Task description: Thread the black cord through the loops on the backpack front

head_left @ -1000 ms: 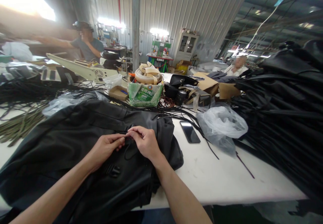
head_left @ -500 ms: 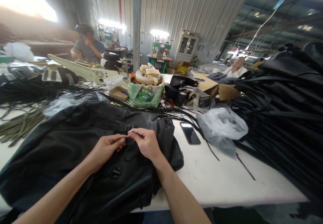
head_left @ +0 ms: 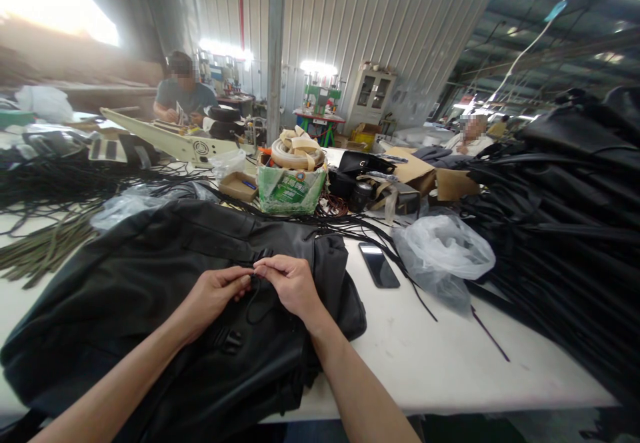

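A large black bag lies flat on the white table in front of me. My left hand and my right hand meet over its middle, fingertips pinched together on a thin black cord that loops down onto the bag. A black plastic buckle sits on the bag just below my hands.
A phone lies face up right of the bag, beside a clear plastic bag. Stacked black bags fill the right side. A green box of tape rolls, cardboard boxes and loose black cords lie behind. Two people sit at the far side.
My hands stay pinched on the cord with only tiny finger shifts. The person at the back left lowered an arm and bent over the work.
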Action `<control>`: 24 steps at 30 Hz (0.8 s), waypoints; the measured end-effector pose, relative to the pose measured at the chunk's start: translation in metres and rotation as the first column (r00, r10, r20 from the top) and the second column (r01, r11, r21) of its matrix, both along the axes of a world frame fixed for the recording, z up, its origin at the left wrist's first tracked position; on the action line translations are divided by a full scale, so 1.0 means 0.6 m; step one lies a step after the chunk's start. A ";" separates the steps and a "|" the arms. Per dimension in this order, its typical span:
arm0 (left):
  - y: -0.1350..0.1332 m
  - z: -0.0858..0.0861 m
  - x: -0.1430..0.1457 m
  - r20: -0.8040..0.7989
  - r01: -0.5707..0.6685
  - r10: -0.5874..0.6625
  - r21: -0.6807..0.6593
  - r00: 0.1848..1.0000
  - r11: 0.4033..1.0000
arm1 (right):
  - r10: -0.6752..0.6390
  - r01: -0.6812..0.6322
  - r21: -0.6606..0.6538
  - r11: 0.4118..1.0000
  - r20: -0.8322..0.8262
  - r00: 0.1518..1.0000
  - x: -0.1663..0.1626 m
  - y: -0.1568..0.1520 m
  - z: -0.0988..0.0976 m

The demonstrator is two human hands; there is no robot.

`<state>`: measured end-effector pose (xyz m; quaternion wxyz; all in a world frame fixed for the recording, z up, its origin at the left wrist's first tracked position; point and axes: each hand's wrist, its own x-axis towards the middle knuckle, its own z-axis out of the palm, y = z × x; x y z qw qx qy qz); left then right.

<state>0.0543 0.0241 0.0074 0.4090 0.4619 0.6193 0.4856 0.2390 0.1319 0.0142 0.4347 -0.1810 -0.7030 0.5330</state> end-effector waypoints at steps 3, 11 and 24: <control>0.001 0.001 0.001 0.008 0.001 -0.001 0.008 1.000 1.000 | -0.004 0.004 -0.041 0.999 0.000 1.000 -0.002 0.000 -0.002; 0.001 0.005 0.001 0.026 0.001 -0.001 -0.003 1.000 1.000 | 0.004 -0.007 -0.160 0.987 -0.016 1.000 -0.005 0.000 -0.010; 0.001 -0.005 -0.003 -0.009 0.003 -0.002 0.029 1.000 1.000 | 0.052 -0.052 -0.204 0.978 -0.007 0.999 -0.004 0.001 -0.010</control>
